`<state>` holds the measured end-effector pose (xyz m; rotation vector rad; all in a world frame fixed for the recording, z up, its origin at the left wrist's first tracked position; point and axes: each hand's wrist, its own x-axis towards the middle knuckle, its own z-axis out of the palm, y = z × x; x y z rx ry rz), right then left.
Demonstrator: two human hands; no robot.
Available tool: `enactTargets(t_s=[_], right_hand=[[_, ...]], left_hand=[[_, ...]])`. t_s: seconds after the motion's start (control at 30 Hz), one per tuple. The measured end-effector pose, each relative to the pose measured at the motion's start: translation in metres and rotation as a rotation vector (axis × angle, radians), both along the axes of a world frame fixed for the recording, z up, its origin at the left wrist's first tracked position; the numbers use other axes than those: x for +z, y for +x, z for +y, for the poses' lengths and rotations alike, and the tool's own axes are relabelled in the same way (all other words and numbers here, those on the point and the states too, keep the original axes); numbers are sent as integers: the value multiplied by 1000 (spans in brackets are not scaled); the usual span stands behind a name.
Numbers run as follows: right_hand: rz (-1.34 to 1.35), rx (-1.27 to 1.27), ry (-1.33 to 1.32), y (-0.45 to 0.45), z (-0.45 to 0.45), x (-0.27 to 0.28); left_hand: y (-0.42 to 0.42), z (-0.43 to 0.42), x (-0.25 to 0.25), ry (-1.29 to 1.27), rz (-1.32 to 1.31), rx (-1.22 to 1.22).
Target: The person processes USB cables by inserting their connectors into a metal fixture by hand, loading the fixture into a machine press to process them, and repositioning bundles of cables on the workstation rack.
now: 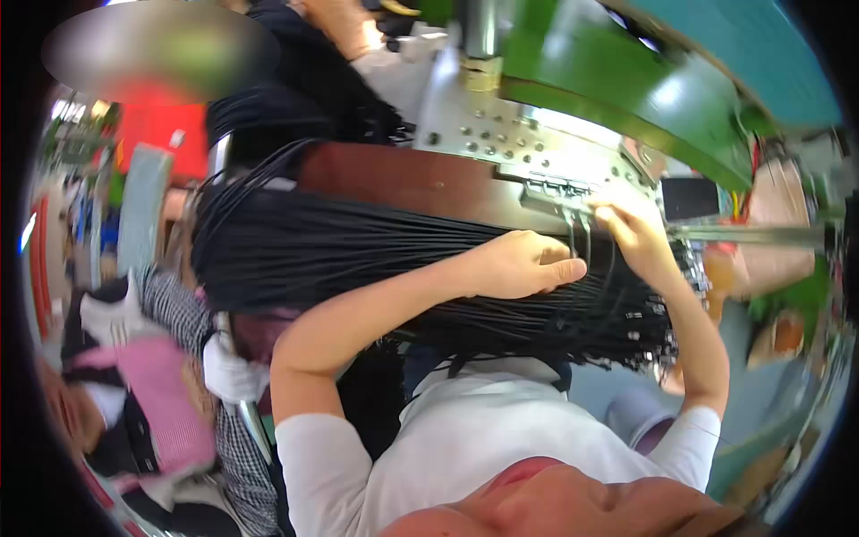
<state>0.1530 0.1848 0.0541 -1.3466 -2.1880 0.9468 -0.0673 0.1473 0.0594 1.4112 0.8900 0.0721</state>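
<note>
A thick bundle of black cables (358,237) lies across the front of the machine. My left hand (514,266) rests over it, its thumb and fingers closed around a thin black cable (573,234) that runs up to a small metal fixture (555,194). At the right end of this fixture is my right hand (633,234), its fingers bent and pinched together. What those fingertips hold, if anything, is too blurred to name. Behind the fixture lies a metal plate (488,134) dotted with holes.
A green machine body (617,76) overhangs the plate, with a vertical metal shaft (479,31) beside it. Cable ends with small connectors (658,336) hang at the right. A grey bucket (640,416) stands below. A co-worker's white-gloved hand (234,367) is at the left.
</note>
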Motion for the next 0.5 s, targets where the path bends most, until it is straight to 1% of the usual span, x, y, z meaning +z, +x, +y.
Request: enactTargets(t_s=[0.03, 0.07, 0.1, 0.13, 0.17, 0.2, 0.23, 0.27, 0.3, 0.33, 0.37, 0.4, 0.43, 0.47, 0.5], right_hand=[[7, -66, -6, -1, 12, -3], [81, 119, 570, -5, 49, -20], [74, 57, 303, -6, 76, -29], [15, -3, 259, -10, 99, -35], [-98, -92, 307, -16, 121, -41], [-242, -239, 501, -18, 146, -45], [-490, -552, 861, -16, 174, -45], [-679, -1202, 1212, -22, 200, -46], [-698, -1200, 1198, -23, 204, -46], [-528, -1401, 1213, -21, 207, -46], [-595, -986, 921, -1, 196, -48], [-619, -604, 569, 1, 182, -46], [-587, -408, 335, 2, 173, -46], [-562, -314, 213, 2, 162, -46], [-544, -268, 161, 1, 150, -46]], left_hand=[[20, -3, -7, -240, -257, 253], [34, -7, -12, -501, -486, 525], [29, 16, -3, -691, -574, 407], [32, 35, -9, -749, -536, 681], [29, 60, -10, -725, -627, 716], [25, 84, -11, -701, -721, 748], [22, 106, -14, -662, -813, 771], [20, 118, -18, -635, -849, 791], [19, 128, -23, -606, -874, 813], [20, 134, -28, -590, -888, 831], [21, 136, -31, -572, -889, 844], [21, 137, -36, -555, -887, 859], [22, 139, -39, -532, -881, 876], [21, 139, -41, -515, -874, 885], [20, 140, -44, -481, -851, 900]])
